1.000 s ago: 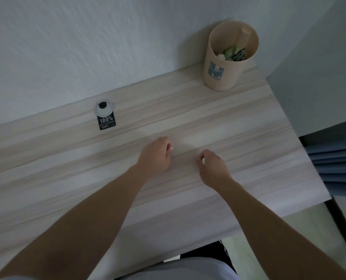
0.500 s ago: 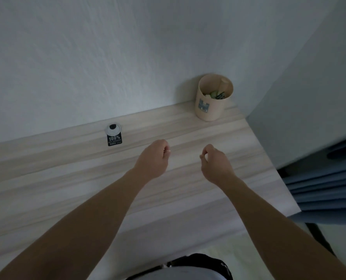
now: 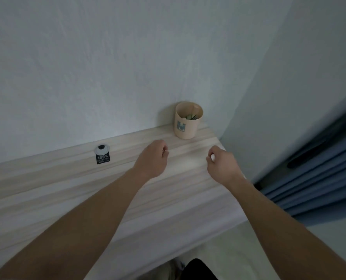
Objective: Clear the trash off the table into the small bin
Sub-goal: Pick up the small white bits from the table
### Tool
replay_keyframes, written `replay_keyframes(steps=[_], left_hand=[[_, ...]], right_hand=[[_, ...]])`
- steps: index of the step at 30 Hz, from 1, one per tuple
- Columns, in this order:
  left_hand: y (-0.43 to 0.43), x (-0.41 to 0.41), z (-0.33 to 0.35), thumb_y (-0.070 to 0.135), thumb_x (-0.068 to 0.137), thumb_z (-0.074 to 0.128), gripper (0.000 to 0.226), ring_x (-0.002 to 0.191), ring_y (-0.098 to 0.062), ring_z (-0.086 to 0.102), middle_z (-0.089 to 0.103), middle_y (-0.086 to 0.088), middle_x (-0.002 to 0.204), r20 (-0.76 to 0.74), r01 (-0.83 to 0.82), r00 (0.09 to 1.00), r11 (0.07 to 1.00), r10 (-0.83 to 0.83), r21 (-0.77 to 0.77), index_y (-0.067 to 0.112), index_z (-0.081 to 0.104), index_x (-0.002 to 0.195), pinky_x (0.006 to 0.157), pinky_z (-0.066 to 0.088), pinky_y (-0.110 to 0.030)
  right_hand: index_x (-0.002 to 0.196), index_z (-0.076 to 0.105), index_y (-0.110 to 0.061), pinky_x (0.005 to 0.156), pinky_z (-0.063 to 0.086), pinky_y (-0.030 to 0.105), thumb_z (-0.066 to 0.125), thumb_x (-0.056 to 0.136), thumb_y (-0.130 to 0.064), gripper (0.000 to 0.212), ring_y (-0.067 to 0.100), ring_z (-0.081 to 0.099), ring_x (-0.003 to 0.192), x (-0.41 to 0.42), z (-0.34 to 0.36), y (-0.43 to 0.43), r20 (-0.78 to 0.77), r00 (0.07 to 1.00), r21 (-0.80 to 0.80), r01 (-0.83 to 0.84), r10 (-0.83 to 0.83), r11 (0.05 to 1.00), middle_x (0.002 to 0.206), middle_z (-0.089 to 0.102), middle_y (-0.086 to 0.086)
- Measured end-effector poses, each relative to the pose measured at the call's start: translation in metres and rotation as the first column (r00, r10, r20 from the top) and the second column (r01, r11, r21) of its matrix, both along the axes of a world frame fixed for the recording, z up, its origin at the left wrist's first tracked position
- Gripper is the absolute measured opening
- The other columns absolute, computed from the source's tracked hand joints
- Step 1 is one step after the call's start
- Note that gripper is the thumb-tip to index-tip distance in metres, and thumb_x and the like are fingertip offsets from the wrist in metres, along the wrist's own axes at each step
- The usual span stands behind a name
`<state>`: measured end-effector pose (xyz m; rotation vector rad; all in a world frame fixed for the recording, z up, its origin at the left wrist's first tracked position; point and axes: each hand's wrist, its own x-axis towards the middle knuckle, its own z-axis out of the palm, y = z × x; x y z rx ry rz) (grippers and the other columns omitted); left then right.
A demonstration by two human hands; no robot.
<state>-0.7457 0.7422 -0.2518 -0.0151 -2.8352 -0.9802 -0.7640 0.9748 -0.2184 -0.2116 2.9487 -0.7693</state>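
Note:
The small beige bin (image 3: 188, 128) stands at the table's far right corner against the wall, with greenish and dark scraps inside. My left hand (image 3: 152, 158) hovers above the wooden table (image 3: 47, 188), left of and nearer than the bin, fingers pinched on a tiny pale scrap (image 3: 166, 151). My right hand (image 3: 221, 164) hovers near the table's right edge, in front of the bin, fingers curled around a small white bit (image 3: 212, 157). Both scraps are too small to identify.
A black "100%" tag with a white round disc (image 3: 102, 156) lies near the wall, left of my hands. A grey wall panel rises at the right, with blue folded fabric (image 3: 309, 184) beyond the table's right edge.
Both hands have risen off the tabletop and moved away from me toward the bin, still pinched shut. The view has tilted up, so the bin looks smaller and lower in the frame.

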Motion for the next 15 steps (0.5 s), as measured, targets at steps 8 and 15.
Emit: replay_keyframes(steps=[8,15], left_hand=[[0.026,-0.053,0.035,0.022,0.095,0.047,0.013,0.076,-0.020,0.052,0.053,-0.001,0.085,-0.034,-0.045,0.999,0.995,0.042,-0.083,0.020,0.048,0.082,0.068,0.044,-0.036],[0.065,-0.139,0.042,0.020,0.094,0.046,0.013,0.072,-0.016,0.049,0.052,0.000,0.084,0.000,-0.065,0.998,0.991,0.066,-0.118,0.021,0.047,0.080,0.064,0.041,-0.033]], right_hand=[[0.089,0.054,-0.015,0.061,0.039,0.028,0.049,0.092,-0.023,0.010,0.024,0.052,0.070,-0.059,0.022,0.031,-0.045,0.999,-0.012,0.025,-0.026,1.000,0.069,0.050,-0.002],[0.083,0.058,-0.014,0.061,0.038,0.028,0.055,0.084,-0.021,0.008,0.028,0.055,0.072,-0.141,0.025,0.070,-0.087,0.996,-0.029,0.012,-0.014,1.000,0.073,0.056,0.004]])
